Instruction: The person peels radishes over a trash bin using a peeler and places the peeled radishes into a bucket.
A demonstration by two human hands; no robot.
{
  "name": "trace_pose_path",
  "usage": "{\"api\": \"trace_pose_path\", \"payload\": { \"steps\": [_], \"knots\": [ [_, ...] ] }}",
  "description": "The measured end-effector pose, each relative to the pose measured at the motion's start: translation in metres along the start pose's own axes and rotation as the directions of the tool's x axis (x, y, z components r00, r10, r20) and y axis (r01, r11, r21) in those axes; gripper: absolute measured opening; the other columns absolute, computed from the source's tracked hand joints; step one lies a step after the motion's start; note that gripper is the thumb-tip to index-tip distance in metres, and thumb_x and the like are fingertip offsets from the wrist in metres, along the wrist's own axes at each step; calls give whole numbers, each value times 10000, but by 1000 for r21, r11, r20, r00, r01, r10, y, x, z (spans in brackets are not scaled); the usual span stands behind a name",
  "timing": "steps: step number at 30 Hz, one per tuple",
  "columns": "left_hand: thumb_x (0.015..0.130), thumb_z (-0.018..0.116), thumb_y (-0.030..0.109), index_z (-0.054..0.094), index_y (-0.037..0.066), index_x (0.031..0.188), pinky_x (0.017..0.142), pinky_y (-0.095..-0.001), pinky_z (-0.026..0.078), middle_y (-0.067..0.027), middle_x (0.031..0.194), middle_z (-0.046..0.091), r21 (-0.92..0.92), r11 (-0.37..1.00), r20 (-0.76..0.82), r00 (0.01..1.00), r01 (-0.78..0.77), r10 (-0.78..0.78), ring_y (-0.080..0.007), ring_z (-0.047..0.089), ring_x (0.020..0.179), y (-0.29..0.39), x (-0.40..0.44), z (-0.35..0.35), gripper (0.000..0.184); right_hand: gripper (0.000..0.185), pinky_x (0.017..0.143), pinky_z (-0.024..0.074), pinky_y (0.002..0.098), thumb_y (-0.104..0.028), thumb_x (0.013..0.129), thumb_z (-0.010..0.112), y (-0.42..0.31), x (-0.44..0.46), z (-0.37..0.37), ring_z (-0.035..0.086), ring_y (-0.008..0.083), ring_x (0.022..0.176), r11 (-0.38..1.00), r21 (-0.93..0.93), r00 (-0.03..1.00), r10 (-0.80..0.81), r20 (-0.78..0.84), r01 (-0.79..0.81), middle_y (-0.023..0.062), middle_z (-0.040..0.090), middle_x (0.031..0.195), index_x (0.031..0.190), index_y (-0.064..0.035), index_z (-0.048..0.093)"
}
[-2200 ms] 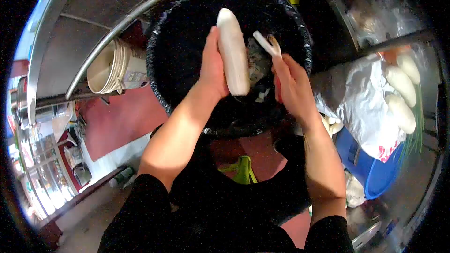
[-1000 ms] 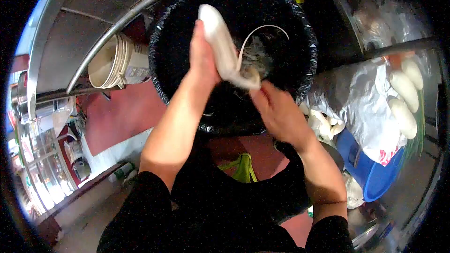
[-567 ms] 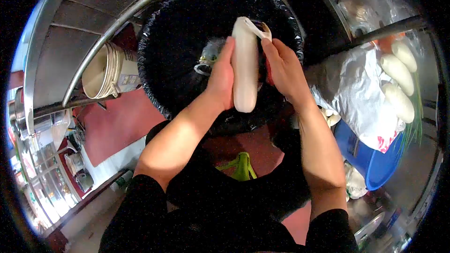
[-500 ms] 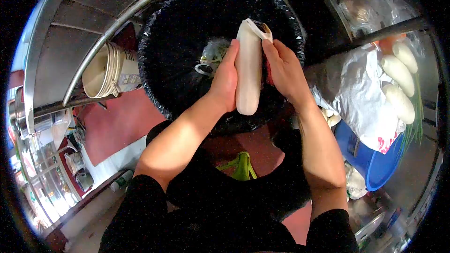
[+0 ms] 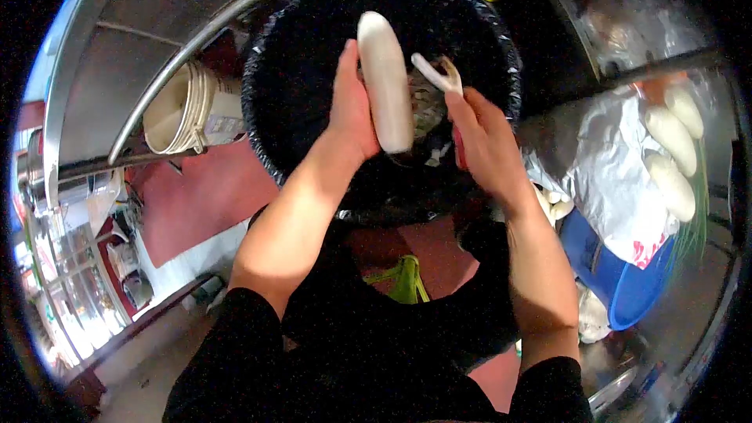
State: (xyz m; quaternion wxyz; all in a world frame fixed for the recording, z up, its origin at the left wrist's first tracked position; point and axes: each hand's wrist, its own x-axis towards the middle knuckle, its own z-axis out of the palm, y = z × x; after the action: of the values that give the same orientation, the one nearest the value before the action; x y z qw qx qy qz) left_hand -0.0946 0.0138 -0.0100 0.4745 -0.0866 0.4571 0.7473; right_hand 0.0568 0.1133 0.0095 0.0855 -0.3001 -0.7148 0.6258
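A long white daikon radish (image 5: 387, 86) stands out over the black-lined bin (image 5: 254, 102), its upper end leaning left. My left hand (image 5: 349, 110) is closed round its left side. In my right hand (image 5: 487, 141) is a peeler (image 5: 435, 74) with a pale Y-shaped head. A bit of red, seemingly its handle, shows beneath my fingers. The peeler's head is just right of the radish, with a gap between them. Down in the bin, behind the radish and the peeler, lie blurred pale scraps (image 5: 427, 110).
Several white daikon radishes (image 5: 670, 133) lie on a white plastic bag (image 5: 615, 164) at the right, above a blue bucket (image 5: 642, 286). A cream bucket (image 5: 176, 113) stands left of the bin. A curved metal rail (image 5: 188, 47) runs past the bin's left side.
The radish has moved left and up with my left hand and now tilts left. My right hand has drawn the peeler off the radish's top, slightly right and down.
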Motion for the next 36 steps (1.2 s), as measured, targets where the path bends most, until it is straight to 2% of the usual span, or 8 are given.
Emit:
{"api": "trace_pose_path", "payload": {
  "steps": [9, 16, 20, 24, 26, 29, 33, 36],
  "knots": [
    [948, 431, 628, 549, 118, 1261, 836, -375, 488, -62, 1059, 615, 145, 985, 66, 992, 94, -104, -217, 582, 952, -32, -19, 17, 611, 489, 777, 477, 508, -403, 1012, 402, 3, 15, -1, 613, 497, 873, 986, -142, 994, 76, -73, -86, 306, 641, 922, 1029, 41, 606],
    [975, 322, 573, 564, 56, 1058, 753, -428, 524, -135, 907, 613, -232, 956, -268, 956, -180, 115, -292, 603, 816, 43, 21, -27, 576, 360, 740, 505, 506, -322, 988, 493, -19, -42, 20, 630, 458, 893, 935, -332, 897, 40, 441, 122, 289, 648, 901, 1061, 18, 588],
    [963, 355, 554, 612, 72, 1052, 754, -419, 515, -94, 906, 639, -84, 991, -124, 988, -105, 95, -261, 609, 829, 20, 14, -17, 553, 310, 464, 333, 230, -311, 1016, 501, -5, -14, 2, 413, 43, 528, 991, -127, 995, -33, 90, 45, -47, 449, 627, 885, -32, 540],
    [948, 378, 640, 555, 111, 1225, 774, -385, 513, -86, 1017, 619, 95, 995, 57, 998, 4, -10, -215, 604, 894, -17, -11, 16, 623, 333, 451, 364, 246, -336, 1021, 477, -2, 14, -7, 433, 58, 498, 996, -10, 994, -87, -70, 86, -29, 435, 601, 857, -51, 528],
    [950, 411, 622, 551, 121, 1243, 763, -374, 514, -75, 1051, 617, 175, 983, 82, 995, 49, -65, -198, 598, 931, -33, -19, 18, 597, 426, 717, 481, 427, -374, 1002, 458, -10, 21, -12, 634, 402, 792, 997, -56, 995, 41, -94, -46, 252, 649, 854, 1025, 30, 592],
    [955, 419, 612, 548, 121, 1250, 768, -381, 513, -74, 1061, 617, 175, 984, 82, 995, 41, -56, -202, 595, 939, -44, -17, 17, 587, 424, 764, 492, 459, -372, 997, 461, 6, 29, -9, 633, 458, 895, 979, -200, 990, -67, -127, 40, 285, 653, 914, 1041, 28, 597],
    [971, 401, 596, 539, 96, 1253, 776, -393, 515, -95, 1060, 612, 68, 995, -26, 997, -69, 71, -238, 590, 955, -17, 0, 7, 590, 387, 632, 461, 432, -346, 997, 485, 0, -11, 16, 602, 303, 649, 965, -250, 997, -83, 4, 81, 187, 597, 702, 979, 33, 565],
    [963, 350, 625, 528, 20, 1189, 794, -438, 522, -152, 968, 619, -9, 994, -166, 981, -105, 102, -291, 608, 888, 28, 21, -25, 670, 329, 661, 465, 452, -313, 973, 527, -10, -43, 21, 579, 464, 757, 937, -327, 917, 16, 399, 126, 266, 610, 819, 1010, 11, 573]
  ]
}}
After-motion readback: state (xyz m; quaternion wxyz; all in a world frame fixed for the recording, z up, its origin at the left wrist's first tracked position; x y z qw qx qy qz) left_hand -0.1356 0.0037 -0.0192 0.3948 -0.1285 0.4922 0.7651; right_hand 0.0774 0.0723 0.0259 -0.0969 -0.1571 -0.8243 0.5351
